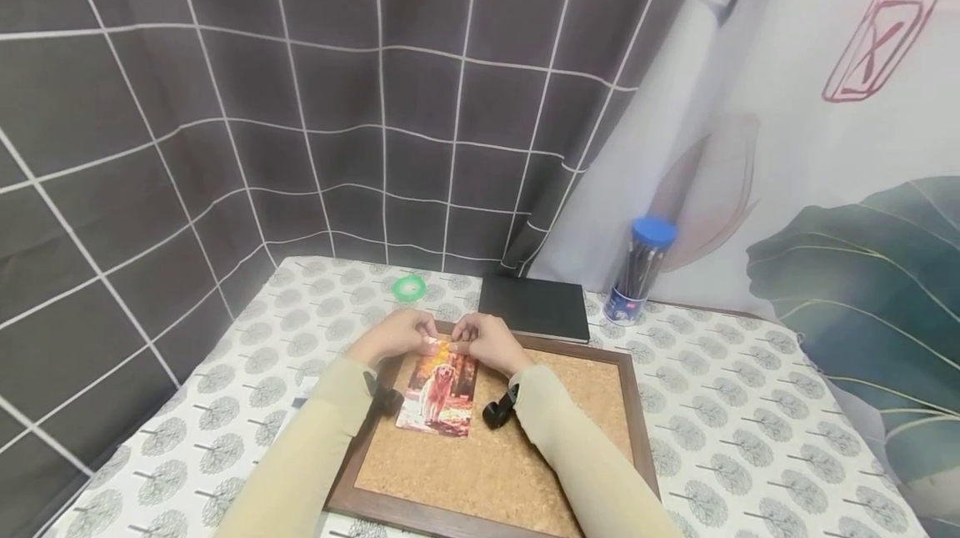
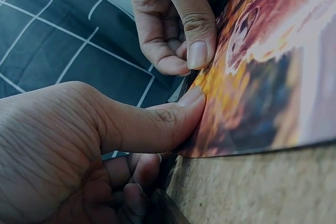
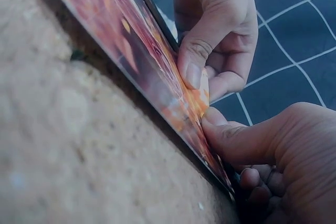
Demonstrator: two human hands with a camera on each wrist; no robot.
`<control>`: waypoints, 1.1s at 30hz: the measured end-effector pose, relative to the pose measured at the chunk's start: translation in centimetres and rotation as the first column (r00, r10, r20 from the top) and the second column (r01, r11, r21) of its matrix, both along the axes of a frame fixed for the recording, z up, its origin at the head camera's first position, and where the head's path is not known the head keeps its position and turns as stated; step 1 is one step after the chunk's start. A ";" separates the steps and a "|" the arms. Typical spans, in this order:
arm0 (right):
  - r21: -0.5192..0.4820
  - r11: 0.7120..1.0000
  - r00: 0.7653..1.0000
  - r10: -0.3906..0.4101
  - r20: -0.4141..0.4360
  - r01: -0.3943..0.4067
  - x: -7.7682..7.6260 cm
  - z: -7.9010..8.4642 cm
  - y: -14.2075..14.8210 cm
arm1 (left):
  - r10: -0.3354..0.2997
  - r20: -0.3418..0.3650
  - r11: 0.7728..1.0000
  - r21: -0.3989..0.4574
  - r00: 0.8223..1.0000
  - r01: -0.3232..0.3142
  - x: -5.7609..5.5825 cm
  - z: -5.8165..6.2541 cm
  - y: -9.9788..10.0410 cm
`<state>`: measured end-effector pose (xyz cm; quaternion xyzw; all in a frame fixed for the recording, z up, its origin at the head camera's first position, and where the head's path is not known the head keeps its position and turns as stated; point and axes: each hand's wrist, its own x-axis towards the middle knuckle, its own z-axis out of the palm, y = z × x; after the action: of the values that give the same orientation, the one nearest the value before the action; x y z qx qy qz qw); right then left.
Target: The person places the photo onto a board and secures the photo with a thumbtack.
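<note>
A photo print of a golden dog among orange leaves lies over the upper left of a cork board with a brown wooden frame. My left hand pinches the photo's top edge near its left corner, thumb on the printed face. Close beside it, my right hand pinches the same edge farther right. Seen from the left wrist, the left thumb presses on the orange print with fingers curled below. In the right wrist view the photo slants above the cork, its top edge bent up between the thumbs.
Behind the board lie a black notebook and a green tape roll. A clear tub of pens with a blue lid stands at the back right. A tree-patterned cloth covers the table, with a dark grid curtain behind.
</note>
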<state>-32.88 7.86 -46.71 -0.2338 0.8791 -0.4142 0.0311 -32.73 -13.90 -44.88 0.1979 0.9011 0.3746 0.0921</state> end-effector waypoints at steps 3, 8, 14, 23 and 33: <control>0.023 1.000 1.000 -0.003 0.002 0.003 0.0 -0.1 -0.1 | 0.000 0.007 1.000 0.007 1.000 0.000 0.0 -0.2 -0.1; 0.018 1.000 1.000 -0.004 -0.019 0.005 0.0 -0.2 -0.1 | 0.019 0.018 1.000 0.018 1.000 -0.020 0.2 -0.1 0.1; 0.019 1.000 1.000 0.006 -0.007 -0.005 0.0 0.1 -0.1 | 0.027 0.016 1.000 -0.002 1.000 -0.027 0.2 0.1 0.1; 0.010 1.000 1.000 -0.023 0.011 0.022 0.2 0.0 -0.4 | 0.036 0.042 0.999 0.016 0.998 -0.037 0.2 -0.2 0.0; 0.022 0.999 0.999 -0.032 -0.015 0.032 0.3 0.0 -0.6 | 0.041 0.037 0.999 0.018 0.998 -0.042 0.6 0.3 0.2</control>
<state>-32.62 7.30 -46.70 -0.2223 0.8875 -0.4031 0.0205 -32.09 -13.66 -44.55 0.1731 0.8997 0.3883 0.0989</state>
